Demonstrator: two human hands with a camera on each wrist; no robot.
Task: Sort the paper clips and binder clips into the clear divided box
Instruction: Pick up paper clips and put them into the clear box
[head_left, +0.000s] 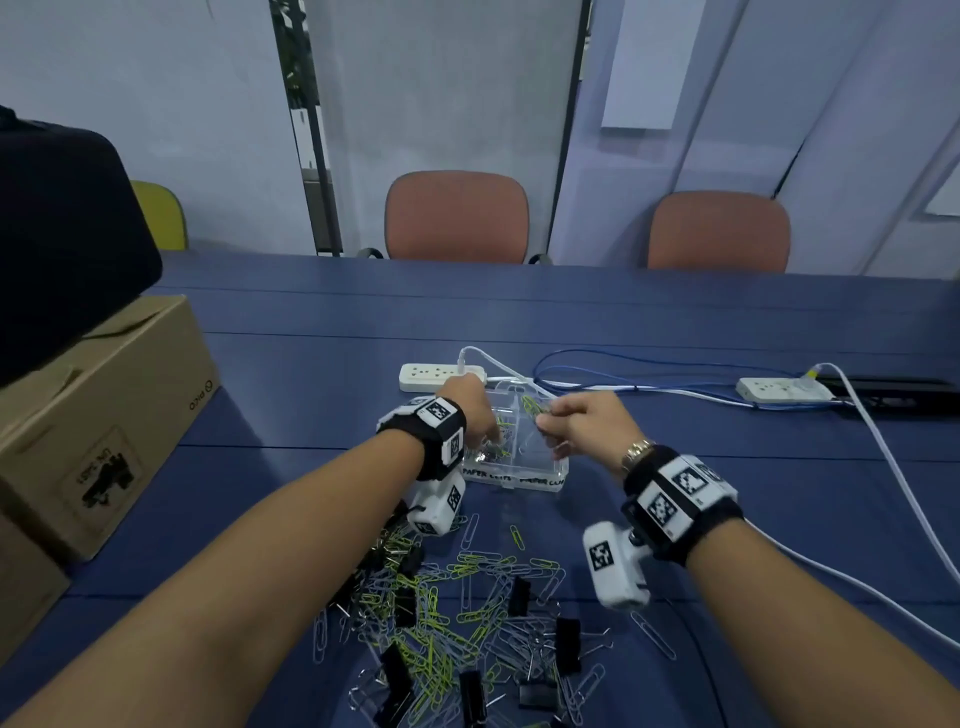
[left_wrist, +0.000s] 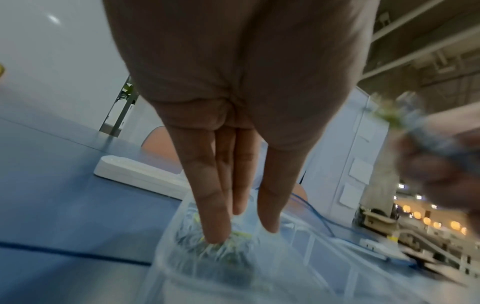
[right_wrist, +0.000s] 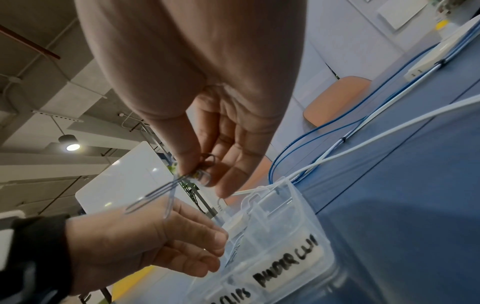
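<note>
The clear divided box (head_left: 540, 480) stands on the blue table (head_left: 311, 364), its front labels reading paper clips and binder clips (right_wrist: 285, 265). My left hand (head_left: 485, 434) reaches into the box's left compartment with straight fingers (left_wrist: 215, 232) that touch the paper clips lying there (left_wrist: 233, 248) and hold nothing. My right hand (head_left: 545, 415) hovers over the box and pinches a few paper clips (right_wrist: 155, 195) between thumb and forefinger. A mixed pile of green and silver paper clips (head_left: 457, 571) and black binder clips (head_left: 569, 644) lies on the table nearer to me.
A white power strip (head_left: 441, 376) lies just behind the box, a second one (head_left: 779, 389) at the right, with blue and white cables (head_left: 649, 387) between them. Cardboard boxes (head_left: 104, 415) under a black bag (head_left: 62, 234) stand at the left. Two chairs (head_left: 457, 218) stand beyond the table.
</note>
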